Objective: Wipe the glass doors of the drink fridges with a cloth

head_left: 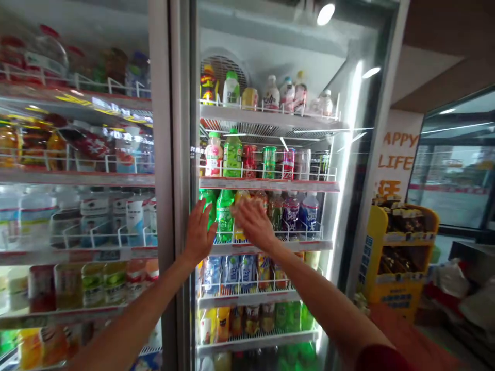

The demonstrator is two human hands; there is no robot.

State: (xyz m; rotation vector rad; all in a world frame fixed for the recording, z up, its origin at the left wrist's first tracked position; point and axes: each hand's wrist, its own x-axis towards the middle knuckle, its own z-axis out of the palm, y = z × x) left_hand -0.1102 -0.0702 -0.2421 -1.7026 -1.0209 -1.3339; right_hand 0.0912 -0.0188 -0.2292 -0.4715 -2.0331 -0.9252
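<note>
The left hand (199, 234), fingers parted, and right hand (254, 222), grip too blurred to tell, were raised at the glass door (286, 139) fronting bottles (225, 214), clearance from the frame (178, 154) being judged necessary.

Shop: glass-door drinks fridge (266, 114), shelves of bottles (232, 154) and cans (269, 162), yellow snack display stand (402, 288) alongside.
</note>
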